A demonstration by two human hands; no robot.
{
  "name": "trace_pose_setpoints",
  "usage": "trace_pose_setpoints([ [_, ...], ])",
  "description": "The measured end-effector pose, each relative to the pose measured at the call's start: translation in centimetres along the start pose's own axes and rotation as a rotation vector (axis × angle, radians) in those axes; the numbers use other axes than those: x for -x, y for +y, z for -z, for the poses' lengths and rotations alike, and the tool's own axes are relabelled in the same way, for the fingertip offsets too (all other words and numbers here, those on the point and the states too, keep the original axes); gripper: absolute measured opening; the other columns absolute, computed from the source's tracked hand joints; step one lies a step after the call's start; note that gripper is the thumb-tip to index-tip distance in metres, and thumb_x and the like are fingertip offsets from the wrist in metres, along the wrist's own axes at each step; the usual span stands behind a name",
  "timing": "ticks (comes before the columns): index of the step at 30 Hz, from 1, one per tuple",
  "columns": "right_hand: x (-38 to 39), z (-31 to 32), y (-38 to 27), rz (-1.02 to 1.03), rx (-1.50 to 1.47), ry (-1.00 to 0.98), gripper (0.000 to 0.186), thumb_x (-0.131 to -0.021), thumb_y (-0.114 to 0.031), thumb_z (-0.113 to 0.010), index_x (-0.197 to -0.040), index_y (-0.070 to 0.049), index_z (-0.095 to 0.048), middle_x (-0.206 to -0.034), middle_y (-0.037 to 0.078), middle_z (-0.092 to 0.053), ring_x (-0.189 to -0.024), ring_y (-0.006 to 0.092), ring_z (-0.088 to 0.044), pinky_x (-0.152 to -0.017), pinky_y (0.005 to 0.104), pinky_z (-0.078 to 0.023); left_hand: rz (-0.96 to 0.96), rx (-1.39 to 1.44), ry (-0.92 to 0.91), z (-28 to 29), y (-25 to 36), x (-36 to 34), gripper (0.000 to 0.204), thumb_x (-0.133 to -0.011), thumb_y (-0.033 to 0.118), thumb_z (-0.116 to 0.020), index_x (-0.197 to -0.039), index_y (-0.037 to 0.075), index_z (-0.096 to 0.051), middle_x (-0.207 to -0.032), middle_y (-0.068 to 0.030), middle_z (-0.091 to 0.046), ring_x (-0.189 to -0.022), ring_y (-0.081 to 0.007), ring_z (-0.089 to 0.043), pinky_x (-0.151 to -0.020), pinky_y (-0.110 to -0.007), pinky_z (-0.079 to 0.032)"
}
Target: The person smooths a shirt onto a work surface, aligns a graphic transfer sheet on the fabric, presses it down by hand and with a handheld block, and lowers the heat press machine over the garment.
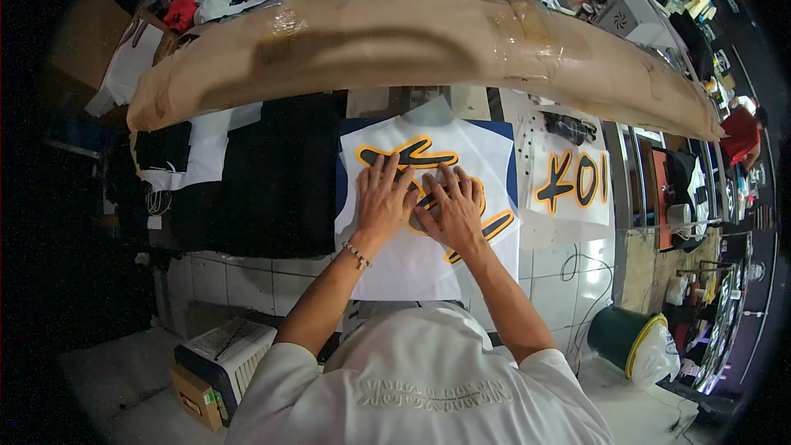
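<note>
A white garment [395, 272], apparently a shirt, lies spread in front of me over a dark blue surface [498, 127]. Black lettering with an orange outline [498, 227] runs diagonally across it, seemingly on a clear film [430, 115]. My left hand [383, 202] rests on the left part of the lettering, fingers stretched out and palm down. Beside it, my right hand [453, 210] presses flat on the middle, its fingers spread and close to my left thumb. Both hands cover part of the design, and neither grips anything.
At right lies a sheet with similar lettering [606, 216]. Black cloth [272, 181] covers the left side. A long brown wrapped panel [395, 41] arches across the far side. A green bucket [614, 336] and a crate [235, 350] stand on the floor. Someone in red [743, 136] is far right.
</note>
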State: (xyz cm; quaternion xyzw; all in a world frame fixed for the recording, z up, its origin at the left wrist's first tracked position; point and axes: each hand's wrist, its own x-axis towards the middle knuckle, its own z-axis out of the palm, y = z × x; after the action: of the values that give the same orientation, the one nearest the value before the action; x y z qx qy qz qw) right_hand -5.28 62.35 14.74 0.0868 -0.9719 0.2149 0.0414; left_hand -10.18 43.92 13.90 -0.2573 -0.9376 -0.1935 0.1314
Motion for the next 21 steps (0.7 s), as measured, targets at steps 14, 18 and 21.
trace_pose_setpoints([
  [14, -0.2, -0.2, -0.2, 0.061, 0.093, 0.063, 0.076, -0.091, -0.054, -0.068, -0.154, -0.016, -0.048, -0.166, 0.014, -0.032, -0.154, 0.0433, -0.023, -0.120, 0.0694, -0.016, 0.017, 0.166, 0.001, -0.3, -1.5, 1.6, 0.055, -0.094, 0.030, -0.070, -0.141, 0.003, -0.058, -0.159, -0.0236, -0.042, -0.147, -0.0447, -0.037, -0.120, -0.058, -0.029],
  [18, -0.2, -0.2, -0.1, 0.039, 0.097, 0.064, 0.076, -0.090, -0.054, -0.068, -0.154, -0.017, -0.049, -0.165, 0.015, -0.033, -0.154, 0.0441, -0.024, -0.119, 0.0698, -0.017, 0.025, 0.104, -0.018, 0.6, -1.1, 1.7, 0.055, -0.095, 0.033, -0.069, -0.141, 0.005, -0.059, -0.157, -0.0242, -0.043, -0.146, -0.0445, -0.038, -0.119, -0.058, -0.030],
  [21, -0.3, -0.2, -0.4, 0.047, 0.096, 0.060, 0.077, -0.089, -0.055, -0.069, -0.153, -0.018, -0.049, -0.165, 0.017, -0.033, -0.153, 0.0469, -0.024, -0.118, 0.0724, -0.018, 0.040, 0.103, 0.004, 0.4, -1.5, 2.1, 0.053, -0.093, 0.034, -0.069, -0.138, 0.006, -0.063, -0.157, -0.0227, -0.044, -0.148, -0.0415, -0.036, -0.121, -0.057, -0.027],
])
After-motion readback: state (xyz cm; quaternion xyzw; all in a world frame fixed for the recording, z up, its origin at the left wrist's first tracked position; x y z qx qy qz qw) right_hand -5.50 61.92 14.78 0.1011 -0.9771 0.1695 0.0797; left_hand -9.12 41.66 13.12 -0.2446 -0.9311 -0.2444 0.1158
